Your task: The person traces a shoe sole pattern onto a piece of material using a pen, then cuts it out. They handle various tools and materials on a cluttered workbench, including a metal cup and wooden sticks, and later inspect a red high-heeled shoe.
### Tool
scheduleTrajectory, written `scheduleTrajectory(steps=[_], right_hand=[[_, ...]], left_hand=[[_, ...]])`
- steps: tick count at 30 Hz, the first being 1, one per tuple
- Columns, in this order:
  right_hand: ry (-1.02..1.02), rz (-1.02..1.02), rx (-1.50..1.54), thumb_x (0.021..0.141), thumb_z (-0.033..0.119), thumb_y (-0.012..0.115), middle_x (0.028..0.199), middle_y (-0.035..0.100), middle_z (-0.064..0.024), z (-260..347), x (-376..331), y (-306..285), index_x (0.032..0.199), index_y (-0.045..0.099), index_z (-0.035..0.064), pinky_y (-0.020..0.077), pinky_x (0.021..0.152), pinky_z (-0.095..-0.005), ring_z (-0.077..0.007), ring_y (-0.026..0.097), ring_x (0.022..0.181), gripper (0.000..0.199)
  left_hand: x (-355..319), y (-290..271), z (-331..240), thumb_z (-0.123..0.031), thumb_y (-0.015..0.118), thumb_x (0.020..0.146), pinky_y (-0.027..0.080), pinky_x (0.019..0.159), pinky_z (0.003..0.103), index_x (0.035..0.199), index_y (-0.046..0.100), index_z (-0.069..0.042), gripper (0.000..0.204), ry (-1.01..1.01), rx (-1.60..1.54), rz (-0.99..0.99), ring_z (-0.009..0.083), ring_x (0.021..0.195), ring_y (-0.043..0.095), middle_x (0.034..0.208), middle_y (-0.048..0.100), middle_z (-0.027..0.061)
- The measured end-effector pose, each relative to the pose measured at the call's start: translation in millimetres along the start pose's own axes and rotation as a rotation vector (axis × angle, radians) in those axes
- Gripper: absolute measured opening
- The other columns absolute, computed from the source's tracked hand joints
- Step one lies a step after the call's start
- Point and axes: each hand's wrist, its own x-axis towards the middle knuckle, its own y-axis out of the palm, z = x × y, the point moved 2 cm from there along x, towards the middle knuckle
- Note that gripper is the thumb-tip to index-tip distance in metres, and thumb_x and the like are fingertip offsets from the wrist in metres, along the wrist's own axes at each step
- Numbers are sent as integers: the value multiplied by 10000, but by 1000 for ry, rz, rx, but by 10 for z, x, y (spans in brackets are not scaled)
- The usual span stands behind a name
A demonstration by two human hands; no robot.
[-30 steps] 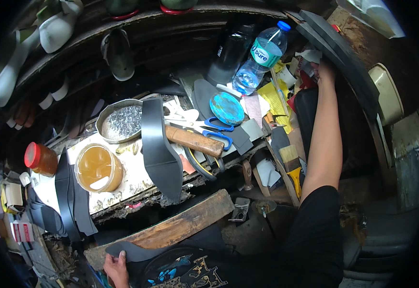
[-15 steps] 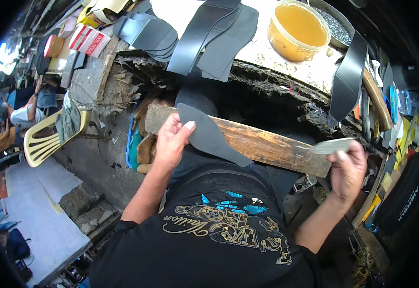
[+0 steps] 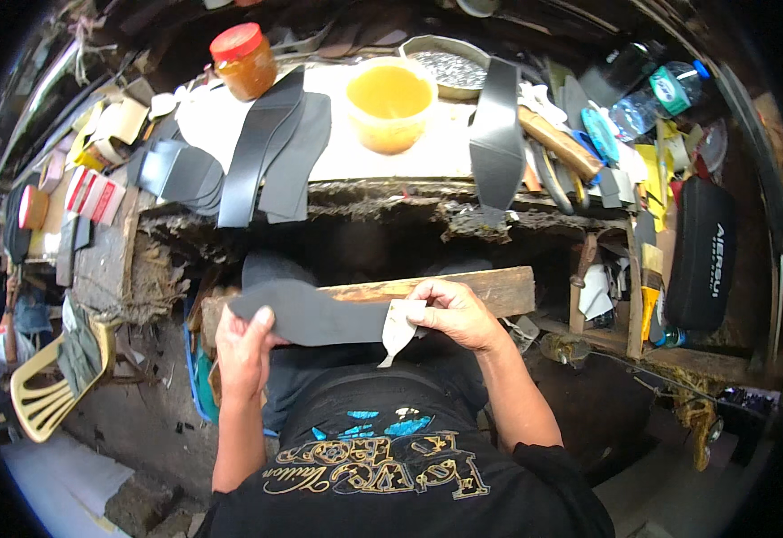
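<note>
My left hand (image 3: pixel 246 351) pinches one end of a dark grey shoe sole (image 3: pixel 320 314), thumb on top. The sole is held flat above my lap. At its other end, my right hand (image 3: pixel 463 316) grips a flat, whitish, paddle-shaped piece (image 3: pixel 399 330) between thumb and fingers. That piece has a narrow tail pointing toward me and overlaps the sole's right end. Whether my right fingers also hold the sole is hidden. Just beyond both hands, a wooden plank (image 3: pixel 508 289) lies across my legs, partly covered by the sole.
On the bench (image 3: pixel 449 161) stand a tub of amber paste (image 3: pixel 389 112) and a red-lidded jar (image 3: pixel 244 63). Cut black sheets (image 3: pixel 270 148) overhang its ragged front edge. A wooden-handled tool (image 3: pixel 560 143) lies right, near a water bottle (image 3: pixel 656 103). A plastic chair (image 3: pixel 55 381) stands left.
My right hand has brought the whitish piece leftward to the sole's end. The sole has turned from slanting to nearly level. The view has shifted, showing more of the bench's right side.
</note>
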Motion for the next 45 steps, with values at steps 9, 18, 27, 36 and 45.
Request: scheduleTrajectory(steps=[9,18,27,36,45], right_hand=[[-282,-124,-989,921,143,711,987,715,-187,155,360,184,1064,678,-1,563,837,-452,-376,718,937,205],[-874,-504,-1450,830,162,677,892,602,-80,218,-85,563,953,660,78,540,698,-410,-261,629,828,150],[-591,-192,-1162,880,158,760,1005,669,-141,-454,159,353,1018,686,47,561,906,-470,-367,677,997,192],[-562,-945,-1001,950,120,760,919,731,-63,1091,-1361,-983,1006,772,36,559,754,-306,-141,685,813,102],[-529,-1251,-655,1011,179,708,1011,764,-52,2389,-1655,-1957,1146,731,2,560,768,-284,-116,698,869,224]], left_hand=[[21,407,682,-184,902,754,446,1127,537,1196,723,-99,484,707,1253,374,417,1327,560,1367,635,149],[293,311,726,-279,948,699,467,1125,547,1242,720,-78,623,749,1254,527,421,1354,569,1417,632,161],[251,390,950,-191,930,711,479,1096,538,1075,768,-94,410,934,1182,503,389,1204,656,1258,734,72],[187,458,817,-202,948,658,476,1049,539,971,761,-86,383,860,1203,506,413,1242,612,1399,649,180],[283,526,799,-245,944,687,489,956,481,915,782,-117,307,790,1210,529,358,1140,643,1299,702,122]])
